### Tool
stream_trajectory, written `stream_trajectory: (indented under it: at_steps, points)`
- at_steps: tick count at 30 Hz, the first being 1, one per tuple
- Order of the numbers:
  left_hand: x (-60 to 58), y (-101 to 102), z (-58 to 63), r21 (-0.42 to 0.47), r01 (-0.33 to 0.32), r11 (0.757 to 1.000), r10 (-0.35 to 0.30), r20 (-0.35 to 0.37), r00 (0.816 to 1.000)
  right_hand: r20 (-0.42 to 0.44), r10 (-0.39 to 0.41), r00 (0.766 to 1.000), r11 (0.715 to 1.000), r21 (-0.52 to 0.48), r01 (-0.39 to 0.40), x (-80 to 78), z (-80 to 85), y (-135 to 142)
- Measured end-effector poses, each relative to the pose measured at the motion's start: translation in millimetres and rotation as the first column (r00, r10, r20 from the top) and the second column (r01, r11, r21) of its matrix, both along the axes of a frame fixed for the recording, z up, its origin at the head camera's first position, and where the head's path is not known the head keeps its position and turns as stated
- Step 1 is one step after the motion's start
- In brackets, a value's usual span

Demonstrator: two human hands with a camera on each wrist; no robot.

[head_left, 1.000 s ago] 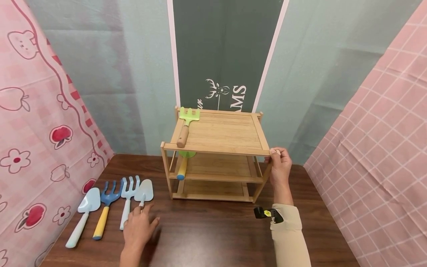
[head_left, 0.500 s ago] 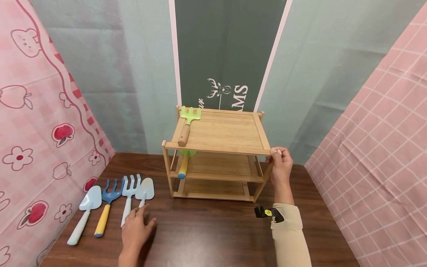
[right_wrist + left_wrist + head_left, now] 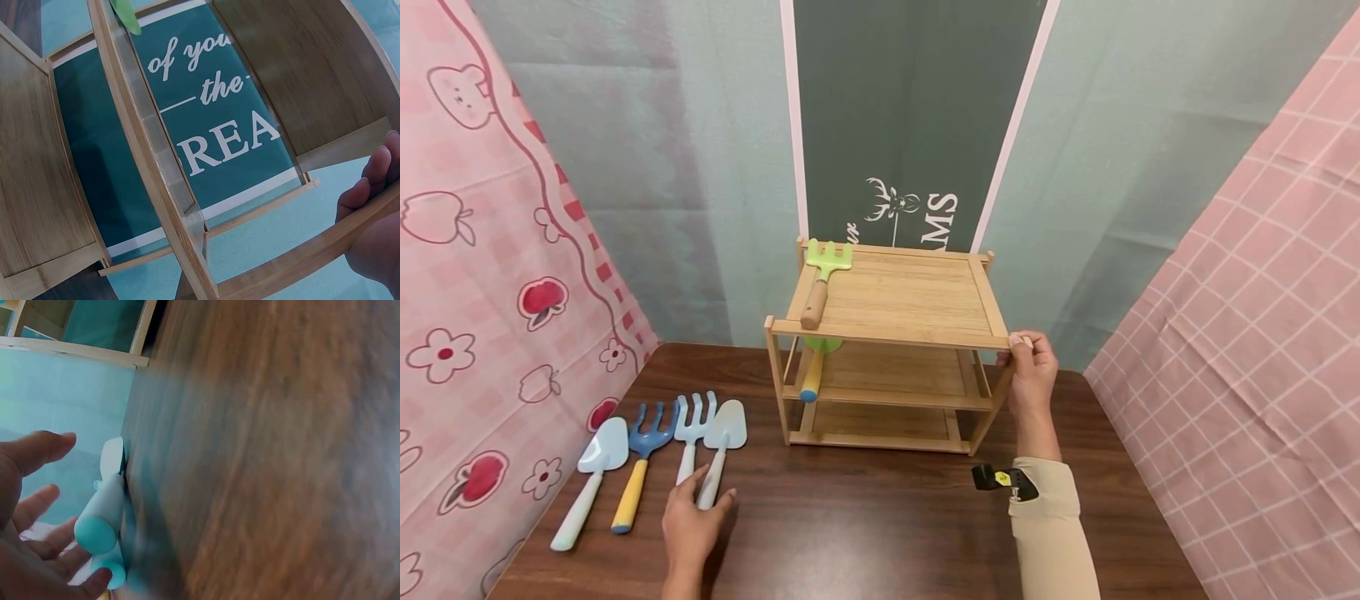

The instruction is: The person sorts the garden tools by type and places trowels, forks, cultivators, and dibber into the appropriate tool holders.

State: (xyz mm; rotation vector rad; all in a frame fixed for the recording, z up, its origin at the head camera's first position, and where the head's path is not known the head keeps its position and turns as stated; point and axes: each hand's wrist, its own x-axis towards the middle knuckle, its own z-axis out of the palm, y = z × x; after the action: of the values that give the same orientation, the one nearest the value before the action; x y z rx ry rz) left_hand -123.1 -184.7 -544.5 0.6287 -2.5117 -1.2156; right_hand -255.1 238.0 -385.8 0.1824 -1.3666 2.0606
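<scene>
While the right hand (image 3: 1033,371) grips a three-tiered pale wooden rack (image 3: 910,293), the left hand (image 3: 688,525) (spread, grasping nothing) straddles a pale-blue, round-bladed trowel (image 3: 727,425).

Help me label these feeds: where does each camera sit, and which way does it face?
Head: on the head, facing forward and down at the wooden rack, pale trowel and table; left hand, right hand and right sleeve show.
Left wrist: on that wrist, facing along the table past the pale trowel toward the wooden rack; part of the left hand shows.
Right wrist: on that wrist, facing through the wooden rack to lettered cloth; part of the right hand shows.
Head and left wrist share the pale trowel and wooden rack.
</scene>
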Motion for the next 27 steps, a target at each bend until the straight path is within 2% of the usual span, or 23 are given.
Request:
stream_trajectory:
  at_steps: [6, 9, 18, 21, 27]
  points:
    - [-2.3, 1.1, 2.4, 0.106, -0.032, 0.994, 0.026, 0.056, 0.998, -0.017, 0.011, 1.000, 1.000, -0.004, -0.011, 0.5, 0.8, -0.1]
    - [-3.7, 1.9, 0.9, 0.114, -0.030, 0.993, 0.022, 0.067, 0.998, -0.020, 0.012, 1.000, 1.000, -0.001, -0.012, 0.9, 1.2, -0.3]
    - [-7.4, 3.6, -1.1, -0.011, -0.014, 1.000, 0.015, 0.154, 0.988, -0.027, 0.015, 1.000, 1.000, -0.009, -0.016, 0.2, 1.3, 0.4]
    - [-8.3, 5.4, -1.5, -0.049, -0.022, 0.999, 0.030, 0.183, 0.983, -0.018, 0.015, 1.000, 1.000, -0.009, -0.015, 0.9, 1.5, 0.1]
    - [-10.4, 6.1, -4.6, -0.148, -0.006, 0.989, 0.032, 0.176, 0.984, -0.010, 0.012, 1.000, 1.000, 0.002, -0.012, 1.7, 1.2, 0.2]
